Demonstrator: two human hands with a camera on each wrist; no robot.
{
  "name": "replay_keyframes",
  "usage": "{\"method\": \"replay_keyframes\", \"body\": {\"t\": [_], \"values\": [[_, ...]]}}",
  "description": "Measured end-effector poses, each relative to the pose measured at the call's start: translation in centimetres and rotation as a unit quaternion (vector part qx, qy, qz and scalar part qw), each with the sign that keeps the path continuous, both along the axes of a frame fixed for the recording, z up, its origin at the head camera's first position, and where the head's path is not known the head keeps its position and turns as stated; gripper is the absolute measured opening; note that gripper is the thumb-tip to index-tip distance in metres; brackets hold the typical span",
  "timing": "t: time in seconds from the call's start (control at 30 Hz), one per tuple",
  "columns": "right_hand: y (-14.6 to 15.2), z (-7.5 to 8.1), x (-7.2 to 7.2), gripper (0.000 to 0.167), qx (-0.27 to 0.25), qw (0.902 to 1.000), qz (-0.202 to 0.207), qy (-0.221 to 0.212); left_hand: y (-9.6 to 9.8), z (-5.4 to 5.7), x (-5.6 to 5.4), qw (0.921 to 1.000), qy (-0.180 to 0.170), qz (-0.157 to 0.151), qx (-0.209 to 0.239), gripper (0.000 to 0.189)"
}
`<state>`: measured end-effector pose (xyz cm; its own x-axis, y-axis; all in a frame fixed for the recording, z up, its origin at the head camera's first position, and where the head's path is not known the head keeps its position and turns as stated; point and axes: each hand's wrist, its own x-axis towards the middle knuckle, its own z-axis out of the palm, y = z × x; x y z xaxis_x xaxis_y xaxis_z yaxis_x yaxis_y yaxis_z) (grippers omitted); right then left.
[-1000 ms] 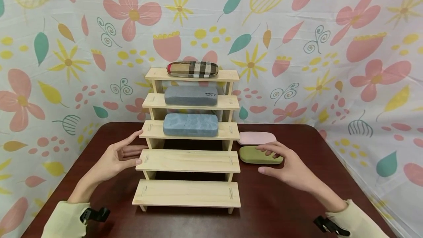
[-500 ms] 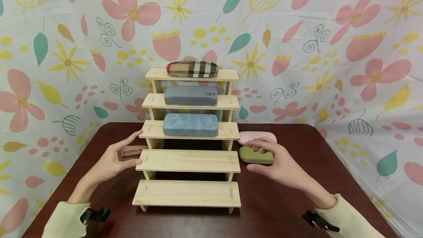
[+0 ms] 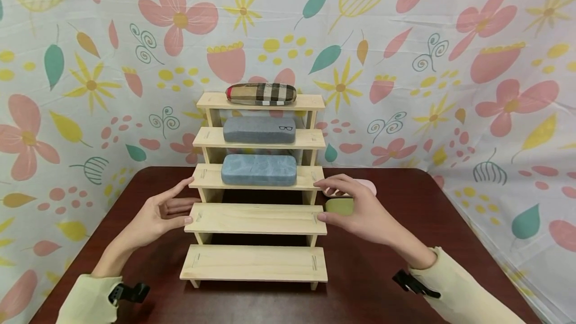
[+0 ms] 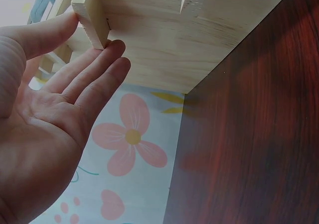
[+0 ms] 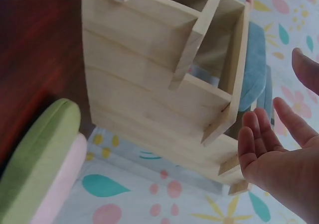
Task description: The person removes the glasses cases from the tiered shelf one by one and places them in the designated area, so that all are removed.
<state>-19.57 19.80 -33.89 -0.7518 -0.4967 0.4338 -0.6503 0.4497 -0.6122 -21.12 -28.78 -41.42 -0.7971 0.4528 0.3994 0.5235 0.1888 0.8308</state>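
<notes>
A five-tier wooden display stand [image 3: 254,264] stands on the table. My left hand [image 3: 155,216] is at its left side, with the thumb [image 4: 60,32] and straight fingertips touching the end of one shelf board. My right hand [image 3: 362,211] is beside the stand's right side, fingers relaxed and thumb apart, holding nothing. From the top down, the upper three shelves bear a plaid glasses case [image 3: 261,94], a grey glasses case [image 3: 258,130] and a light blue glasses case [image 3: 258,169]. The lower two shelves bear nothing.
To the right of the stand, a pink case [image 3: 368,185] and a green case [image 3: 338,206] lie on the dark red table [image 3: 405,274], partly hidden by my right hand. A flower-patterned cloth [image 3: 382,29] hangs behind and along the sides.
My right hand has moved left, from over the green case to the right end of the stand, its fingertips now overlapping the shelf ends. The left hand stays in place.
</notes>
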Motion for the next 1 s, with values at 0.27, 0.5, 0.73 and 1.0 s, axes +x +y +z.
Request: {"method": "replay_keyframes", "body": {"t": [0.27, 0.5, 0.73, 1.0], "values": [[-1.4, 0.5, -1.6, 0.058, -0.001, 0.9999, -0.003, 0.013, 0.0, 0.0, 0.0, 1.0, -0.008, 0.0, 0.002, 0.091], [-2.7, 1.1, -3.3, 0.061, 0.004, 0.9998, 0.001, 0.017, -0.1, 0.0, 0.0, 1.0, -0.006, 0.003, 0.001, 0.091], [-3.6, 1.2, -5.0, 0.066, 0.013, 0.9999, -0.003, 0.004, -0.1, 0.1, 0.0, 1.0, -0.006, 0.006, -0.002, 0.091], [-4.6, 1.1, -6.2, 0.072, 0.017, 0.999, 0.001, -0.041, 0.0, 0.1, 0.1, 1.0, -0.003, 0.007, -0.006, 0.091]]}}
